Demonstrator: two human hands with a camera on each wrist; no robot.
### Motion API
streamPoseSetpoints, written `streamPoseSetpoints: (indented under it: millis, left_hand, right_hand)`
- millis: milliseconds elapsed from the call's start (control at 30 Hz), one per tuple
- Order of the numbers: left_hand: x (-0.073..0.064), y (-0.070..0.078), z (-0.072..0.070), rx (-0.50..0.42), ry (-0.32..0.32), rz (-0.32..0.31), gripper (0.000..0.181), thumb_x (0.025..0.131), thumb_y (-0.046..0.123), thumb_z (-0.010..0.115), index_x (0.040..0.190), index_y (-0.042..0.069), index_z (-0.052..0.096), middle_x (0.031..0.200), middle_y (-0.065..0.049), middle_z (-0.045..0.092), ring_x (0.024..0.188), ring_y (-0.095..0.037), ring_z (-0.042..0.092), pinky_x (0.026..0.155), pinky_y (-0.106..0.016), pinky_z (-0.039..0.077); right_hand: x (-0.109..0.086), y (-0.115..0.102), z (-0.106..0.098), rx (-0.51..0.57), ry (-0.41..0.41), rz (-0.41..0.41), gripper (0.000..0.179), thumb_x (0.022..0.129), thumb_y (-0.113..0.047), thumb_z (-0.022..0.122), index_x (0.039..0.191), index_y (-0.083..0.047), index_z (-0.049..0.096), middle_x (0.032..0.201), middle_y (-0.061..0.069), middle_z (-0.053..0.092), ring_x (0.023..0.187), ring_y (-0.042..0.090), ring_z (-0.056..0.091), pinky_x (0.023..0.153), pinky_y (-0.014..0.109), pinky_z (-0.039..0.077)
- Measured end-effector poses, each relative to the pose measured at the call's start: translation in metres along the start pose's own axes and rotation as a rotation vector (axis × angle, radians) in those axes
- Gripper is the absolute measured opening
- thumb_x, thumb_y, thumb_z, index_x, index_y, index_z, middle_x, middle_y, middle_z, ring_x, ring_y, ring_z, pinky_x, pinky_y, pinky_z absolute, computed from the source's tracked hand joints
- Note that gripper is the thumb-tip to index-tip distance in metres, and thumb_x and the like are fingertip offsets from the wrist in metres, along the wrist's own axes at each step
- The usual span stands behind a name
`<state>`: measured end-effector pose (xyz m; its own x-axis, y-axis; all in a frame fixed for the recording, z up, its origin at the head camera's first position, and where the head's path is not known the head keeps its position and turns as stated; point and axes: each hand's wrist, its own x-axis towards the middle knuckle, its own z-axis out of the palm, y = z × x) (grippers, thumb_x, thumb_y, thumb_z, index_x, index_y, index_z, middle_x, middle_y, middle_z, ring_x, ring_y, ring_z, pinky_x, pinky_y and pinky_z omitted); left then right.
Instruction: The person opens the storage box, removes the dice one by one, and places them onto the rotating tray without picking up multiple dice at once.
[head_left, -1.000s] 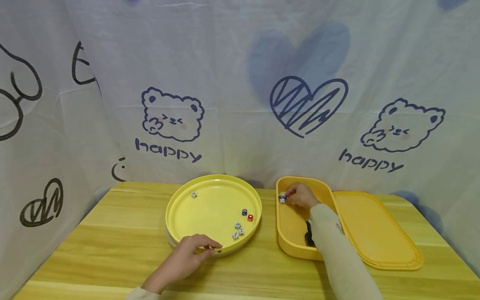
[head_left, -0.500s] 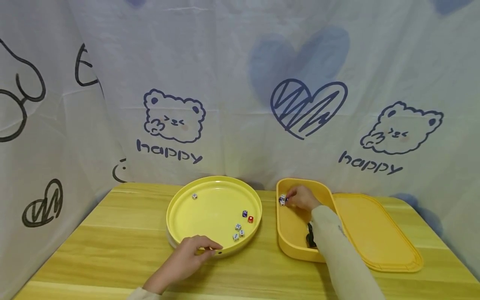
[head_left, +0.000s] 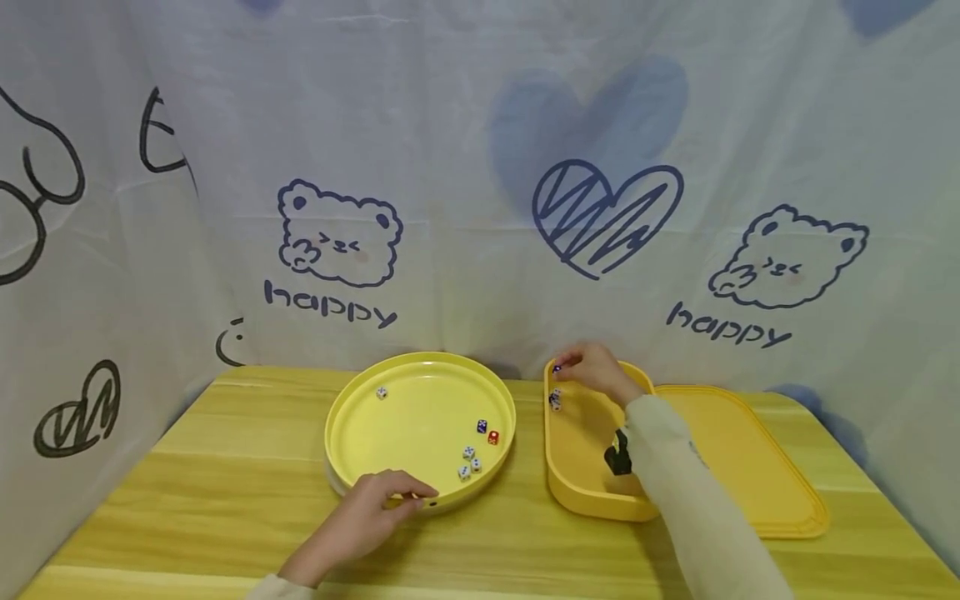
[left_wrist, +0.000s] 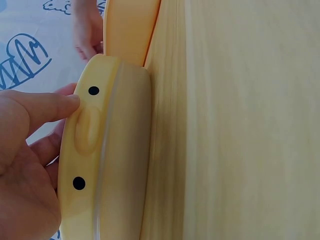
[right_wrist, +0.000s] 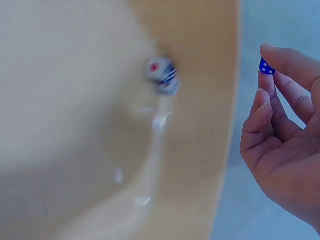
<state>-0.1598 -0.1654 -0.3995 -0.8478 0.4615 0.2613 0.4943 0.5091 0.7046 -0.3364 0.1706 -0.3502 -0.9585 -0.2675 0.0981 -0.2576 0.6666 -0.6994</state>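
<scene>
My right hand [head_left: 596, 371] pinches a blue die [right_wrist: 267, 66] between thumb and fingertips, raised near the far left rim of the orange box [head_left: 577, 442]. White dice [head_left: 555, 400] sit close together against the box's left wall, blurred in the right wrist view. My left hand [head_left: 375, 510] grips the near rim of a round yellow tray [head_left: 405, 433], thumb on the outer side between two black dots. In the tray lie a blue die [head_left: 482, 427], a red die [head_left: 493, 437], several white dice [head_left: 468, 452] at the right, and one white die [head_left: 382, 392] at the far left.
A black object [head_left: 618, 457] lies in the box, partly hidden by my right sleeve. The orange lid [head_left: 757, 467] lies flat to the box's right. All stands on a wooden table [head_left: 225, 483] before a printed curtain [head_left: 450, 167].
My right hand has lifted the blue die up and back from beside the white dice in the box. The left hand keeps its grip on the tray's rim.
</scene>
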Motion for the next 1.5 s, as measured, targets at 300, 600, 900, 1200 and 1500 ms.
streamPoseSetpoints:
  millis: [300, 600, 900, 1200, 1500]
  left_hand:
    - [0.001, 0.000, -0.001, 0.025, 0.010, 0.034, 0.019, 0.089, 0.000, 0.066, 0.102, 0.010, 0.074, 0.097, 0.003, 0.071, 0.090, -0.011, 0.062, 0.078, -0.030, 0.053]
    - [0.000, -0.001, -0.001, 0.014, -0.001, 0.035, 0.016, 0.090, 0.003, 0.066, 0.102, 0.009, 0.074, 0.097, 0.001, 0.071, 0.087, -0.010, 0.062, 0.075, -0.028, 0.053]
    - [0.001, 0.000, 0.007, 0.012, -0.008, 0.027, 0.018, 0.089, 0.001, 0.066, 0.102, 0.009, 0.074, 0.097, 0.002, 0.071, 0.089, -0.010, 0.062, 0.077, -0.029, 0.053]
    - [0.000, 0.002, 0.006, 0.021, 0.018, 0.075, 0.019, 0.087, -0.003, 0.067, 0.101, 0.008, 0.074, 0.096, 0.001, 0.072, 0.089, -0.014, 0.065, 0.077, -0.030, 0.054]
    - [0.002, 0.003, 0.002, 0.052, 0.018, 0.035, 0.020, 0.087, -0.002, 0.066, 0.102, 0.008, 0.074, 0.100, 0.000, 0.072, 0.094, -0.016, 0.065, 0.080, -0.033, 0.054]
  right_hand:
    - [-0.030, -0.044, -0.011, 0.164, 0.020, 0.018, 0.023, 0.090, -0.014, 0.069, 0.108, 0.000, 0.067, 0.098, 0.009, 0.063, 0.089, 0.025, 0.054, 0.076, 0.031, 0.047]
    - [-0.068, -0.069, 0.004, 0.197, 0.043, -0.088, 0.019, 0.088, -0.016, 0.072, 0.101, -0.003, 0.070, 0.090, 0.006, 0.064, 0.085, 0.023, 0.055, 0.073, 0.031, 0.049]
    - [-0.096, -0.057, 0.033, 0.261, 0.077, -0.116, 0.015, 0.085, -0.013, 0.074, 0.095, -0.003, 0.073, 0.087, 0.001, 0.066, 0.085, 0.020, 0.055, 0.075, 0.032, 0.048]
    - [-0.102, -0.056, 0.045, 0.212, 0.093, -0.080, 0.014, 0.084, -0.015, 0.075, 0.096, -0.008, 0.074, 0.089, -0.002, 0.067, 0.085, 0.017, 0.056, 0.074, 0.031, 0.048]
    - [-0.096, -0.061, 0.066, 0.199, 0.059, -0.130, 0.012, 0.082, -0.012, 0.077, 0.092, -0.006, 0.074, 0.086, -0.002, 0.068, 0.080, 0.014, 0.057, 0.072, 0.029, 0.048]
